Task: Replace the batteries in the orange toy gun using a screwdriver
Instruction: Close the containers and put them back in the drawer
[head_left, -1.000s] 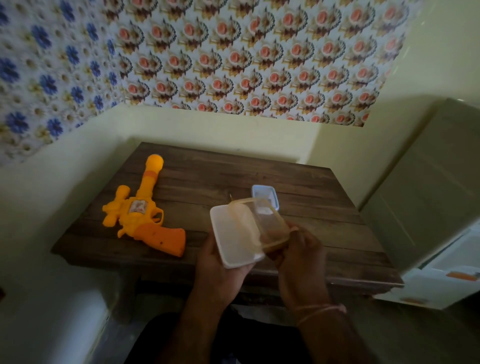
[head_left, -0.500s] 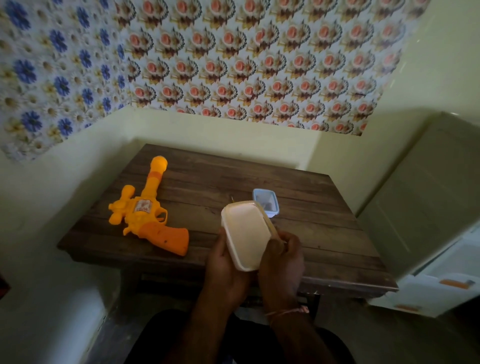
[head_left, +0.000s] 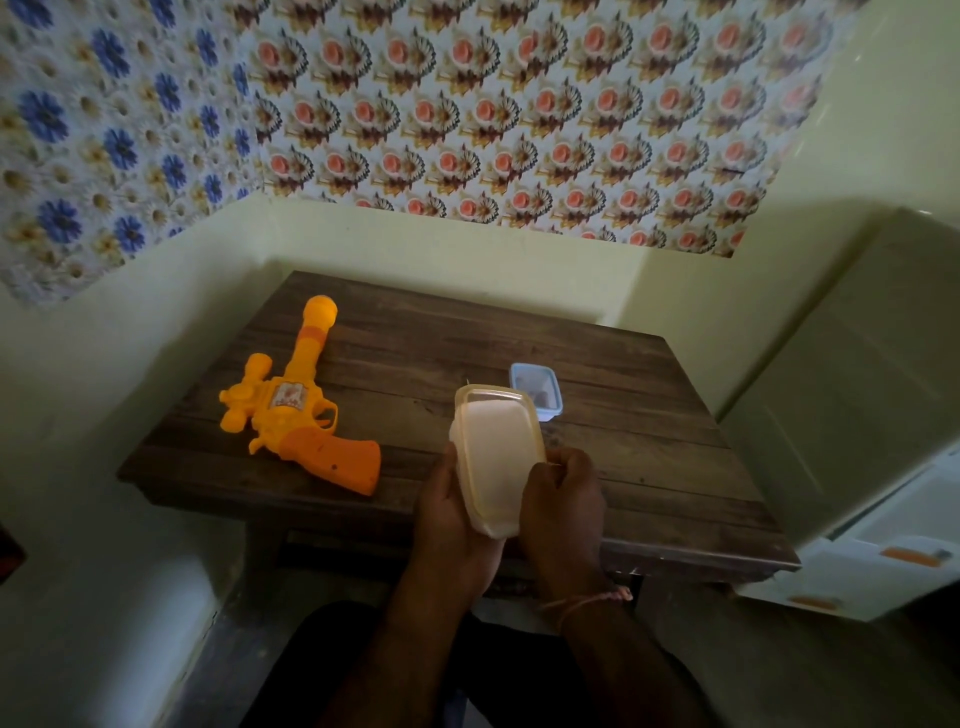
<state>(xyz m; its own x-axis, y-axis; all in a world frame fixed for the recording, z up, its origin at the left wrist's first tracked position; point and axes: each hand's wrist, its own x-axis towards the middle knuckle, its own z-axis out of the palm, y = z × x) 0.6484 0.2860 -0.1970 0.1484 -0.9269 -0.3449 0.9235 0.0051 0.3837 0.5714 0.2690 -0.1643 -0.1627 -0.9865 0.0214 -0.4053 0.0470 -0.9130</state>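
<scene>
- Both hands are occupied with a pale translucent rectangular plastic box (head_left: 497, 457) with its lid on, held over the near edge of the dark wooden desk (head_left: 649, 415). The left hand (head_left: 451, 512) grips its left side from beneath; the right hand (head_left: 563, 499) has its fingers curled round the right edge.
- The orange plastic toy gun (head_left: 298, 410) lies flat on the desk, well to the left of the held box and apart from it. Its long axis runs from the barrel tip at the far side to the handle pointing near and right.
- The handle end is the part closest to the left hand, so that hand looks better placed to reach it.
- A small blue-rimmed clear container (head_left: 537, 389) sits just beyond the box. No screwdriver can be seen.
</scene>
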